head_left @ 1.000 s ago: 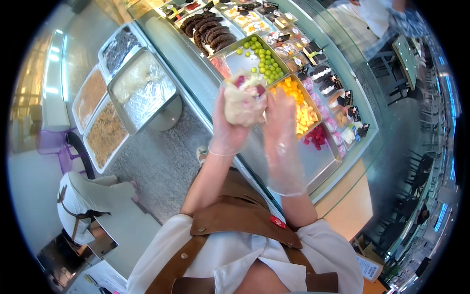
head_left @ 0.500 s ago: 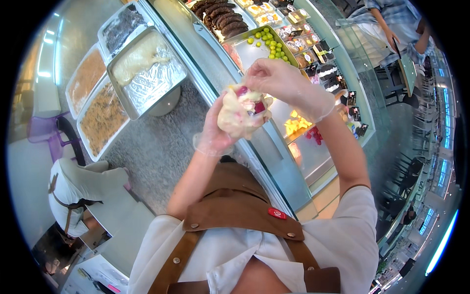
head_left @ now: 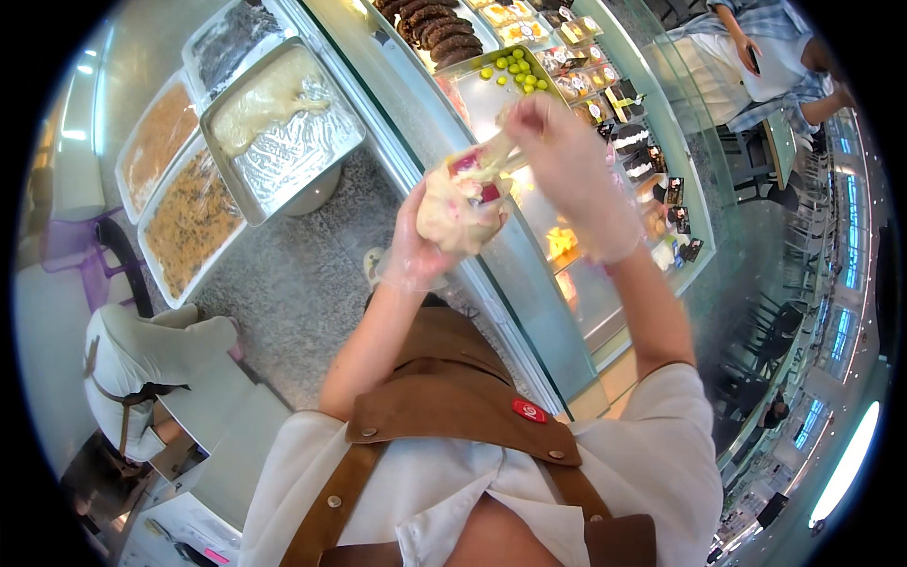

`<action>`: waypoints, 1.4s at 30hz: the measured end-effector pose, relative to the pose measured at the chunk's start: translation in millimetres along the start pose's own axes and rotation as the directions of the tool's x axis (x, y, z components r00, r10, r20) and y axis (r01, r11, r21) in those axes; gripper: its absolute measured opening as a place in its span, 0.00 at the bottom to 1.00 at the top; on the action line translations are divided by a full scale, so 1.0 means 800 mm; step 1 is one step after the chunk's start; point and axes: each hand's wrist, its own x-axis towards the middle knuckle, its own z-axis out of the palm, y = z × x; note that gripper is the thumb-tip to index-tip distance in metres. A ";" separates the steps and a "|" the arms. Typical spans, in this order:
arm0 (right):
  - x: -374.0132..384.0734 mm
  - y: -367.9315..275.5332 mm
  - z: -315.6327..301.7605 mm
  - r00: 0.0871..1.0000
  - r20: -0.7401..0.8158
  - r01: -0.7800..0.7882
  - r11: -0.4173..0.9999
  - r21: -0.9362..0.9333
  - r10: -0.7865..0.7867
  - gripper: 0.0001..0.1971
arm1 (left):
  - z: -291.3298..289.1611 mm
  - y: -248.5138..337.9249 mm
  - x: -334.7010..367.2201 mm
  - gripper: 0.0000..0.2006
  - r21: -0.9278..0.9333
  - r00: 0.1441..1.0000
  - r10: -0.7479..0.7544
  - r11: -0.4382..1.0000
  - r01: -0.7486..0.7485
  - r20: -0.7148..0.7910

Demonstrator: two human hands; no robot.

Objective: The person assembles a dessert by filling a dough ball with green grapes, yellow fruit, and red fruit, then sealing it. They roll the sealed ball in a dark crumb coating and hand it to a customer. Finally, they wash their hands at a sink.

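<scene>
My left hand (head_left: 413, 248), in a clear glove, cups a lump of soft cream-coloured dough (head_left: 444, 225) over the counter's edge. Pieces of red fruit (head_left: 465, 163) show through gaps on top of the dough. My right hand (head_left: 572, 170), also in a clear glove, pinches a flap of the dough (head_left: 495, 154) and draws it upward to the right, stretched thin. The fingertips of that hand are slightly blurred.
On the left counter stand a metal tray (head_left: 248, 214) with film and pale dough, and white trays holding brown (head_left: 161, 142), speckled (head_left: 194, 213) and dark contents. Glass edges a display case with green grapes (head_left: 510, 74), yellow fruit cubes (head_left: 561, 243) and packaged sweets. Another person (head_left: 142, 369) bends at the left.
My right hand has lifted away from the lump, pulling the dough flap out with it. My left hand stays around the lump, shifted slightly left.
</scene>
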 end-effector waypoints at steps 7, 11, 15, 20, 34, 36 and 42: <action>-0.118 0.007 0.086 0.857 -0.080 0.387 0.739 -0.552 -0.509 0.15 | 0.010 0.009 0.010 0.27 -0.037 0.995 0.057 0.998 -0.054 0.085; -0.121 0.001 0.069 0.920 -0.070 0.339 0.872 -0.354 -0.386 0.15 | 0.023 0.015 0.005 0.27 -0.012 0.998 0.057 0.998 -0.057 -0.020; -0.053 -0.033 0.012 0.901 -0.246 0.360 0.932 -0.034 -0.357 0.14 | 0.030 0.018 -0.001 0.26 -0.049 0.989 -0.081 0.995 0.087 0.125; 0.030 -0.006 -0.008 0.899 0.337 0.344 0.927 -0.152 -0.279 0.12 | 0.018 0.021 -0.001 0.25 0.231 0.995 -0.076 0.969 0.089 -0.063; -0.023 -0.027 0.053 0.880 -0.037 0.430 0.825 -0.366 -0.474 0.04 | -0.004 0.027 0.007 0.24 -0.067 0.994 -0.101 0.992 0.103 0.031; -0.062 -0.012 0.070 0.859 -0.010 0.445 0.757 -0.479 -0.512 0.06 | 0.010 0.027 0.008 0.25 -0.141 0.997 -0.070 0.988 0.068 -0.011; -0.096 -0.025 0.072 0.863 0.005 0.452 0.766 -0.457 -0.506 0.13 | 0.031 0.029 -0.003 0.26 0.035 0.998 0.049 0.998 -0.047 -0.051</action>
